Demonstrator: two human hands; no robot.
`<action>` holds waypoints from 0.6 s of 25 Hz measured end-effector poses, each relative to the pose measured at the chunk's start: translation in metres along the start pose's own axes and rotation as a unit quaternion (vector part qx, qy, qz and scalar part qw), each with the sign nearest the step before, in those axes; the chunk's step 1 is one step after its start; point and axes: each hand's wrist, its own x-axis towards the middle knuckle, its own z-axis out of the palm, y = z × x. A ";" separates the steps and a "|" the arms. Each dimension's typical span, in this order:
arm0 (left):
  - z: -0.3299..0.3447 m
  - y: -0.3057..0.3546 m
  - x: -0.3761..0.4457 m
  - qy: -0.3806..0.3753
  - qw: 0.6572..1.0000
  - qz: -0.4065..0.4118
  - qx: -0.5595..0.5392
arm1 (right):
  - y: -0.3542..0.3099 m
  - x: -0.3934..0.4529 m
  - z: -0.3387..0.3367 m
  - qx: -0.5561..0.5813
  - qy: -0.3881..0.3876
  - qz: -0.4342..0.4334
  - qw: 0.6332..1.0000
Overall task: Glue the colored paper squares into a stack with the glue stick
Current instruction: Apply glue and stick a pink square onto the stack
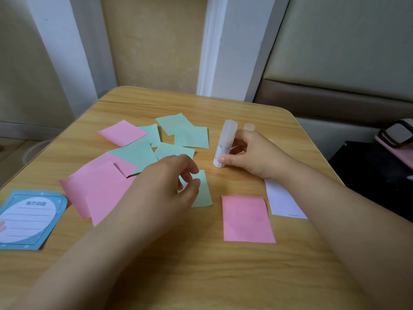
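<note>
Nearest on the wooden surface, both bare forearms reach in from the bottom edge, the left from the lower left and the right from the lower right. Between them a single pink square lies flat by itself, with a pale white slip just beside it, partly under the right forearm. At the near left edge sits a blue-bordered note card. A little farther in, the left hand hovers palm down over a green square, its fingers loosely curled and thumb and forefinger close together at the paper's left edge; whether they already pinch it cannot be told. To its left, overlapping pink squares spread toward the card. The right hand lies farther back and to the right, its thumb and fingers curled round the lower part of the glue stick, which stands upright on the surface with its long axis vertical and its translucent cap on. A second small cap-like piece shows just behind that hand. The loose green square is directly under the left hand, so that hand looks the natural one to lift it, while the lone pink square lies toward the right, near both. Farthest away, more green squares and one pink square lie scattered and overlapping; no stack appears started.
</note>
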 end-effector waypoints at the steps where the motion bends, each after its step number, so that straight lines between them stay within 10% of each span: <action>1: 0.000 0.000 0.000 -0.001 1.000 0.001 0.000 | 0.001 -0.001 -0.003 -0.007 -0.017 -0.001 1.000; 7: 0.000 0.001 0.000 -0.006 1.000 0.000 0.007 | 0.030 0.003 -0.060 -0.167 0.052 -0.013 0.984; 11: 0.001 0.001 0.000 -0.013 1.000 0.003 0.012 | 0.043 0.014 -0.068 -0.477 -0.127 -0.051 0.868; 15: 0.001 0.002 0.000 -0.038 0.999 -0.002 0.029 | 0.033 0.025 -0.067 -0.544 -0.157 -0.085 0.820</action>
